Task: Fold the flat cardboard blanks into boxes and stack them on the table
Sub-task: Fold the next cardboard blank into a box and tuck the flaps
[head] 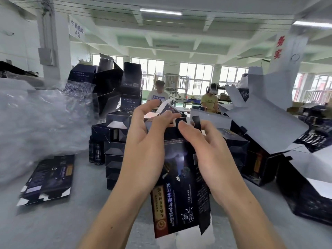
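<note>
Box look: the box (181,191) is showing a dark navy printed face with white lettering, a brown-and-gold band down its left edge and a pale figure in the middle; its white-lined flaps (168,106) are standing half folded at the far end.
Box axis: its long axis is running away from the person, with the flap end pointing up and towards the stack of folded boxes (115,141) and the print reading upside down.
Box place: it is being held above the table (53,221), in front of the stack.
Left hand: the left hand (143,146) is gripping the box's left side, fingers curling over the flaps.
Right hand: the right hand (206,150) is holding the right side, thumb pressing a tab at the top.
Flat blank: a flat blank (48,178) is lying left of the stack.
Plastic wrap: crumpled plastic wrap (36,119) is heaping up farther left of the stack.
</note>
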